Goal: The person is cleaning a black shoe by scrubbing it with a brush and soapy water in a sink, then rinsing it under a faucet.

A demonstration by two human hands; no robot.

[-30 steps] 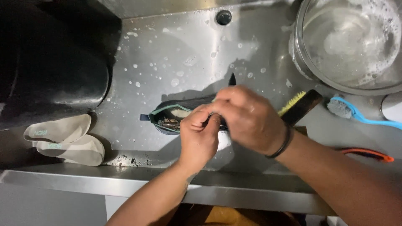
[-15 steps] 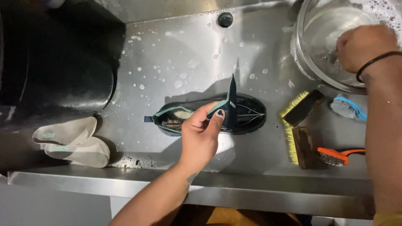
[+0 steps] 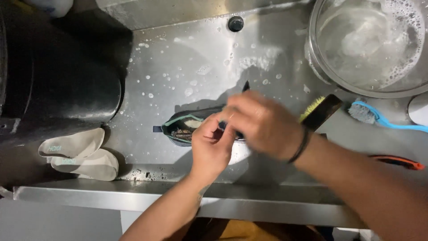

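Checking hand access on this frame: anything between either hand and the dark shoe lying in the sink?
Nothing visible. The left hand and right hand are both on the shoe, covering most of it; only its heel end shows. The yellow-bristled brush and the bowl of soapy water sit off to the right.

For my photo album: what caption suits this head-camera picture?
Both hands, left hand and right hand, work on a dark shoe in a wet steel sink.

No packages, signs or screens before you. Only label-like marks: small teal printed logos on two pale insoles [image 3: 78, 154] lying at left, on steel sink [image 3: 187, 67] edge beside black container [image 3: 58, 80]. Text too small to tell.
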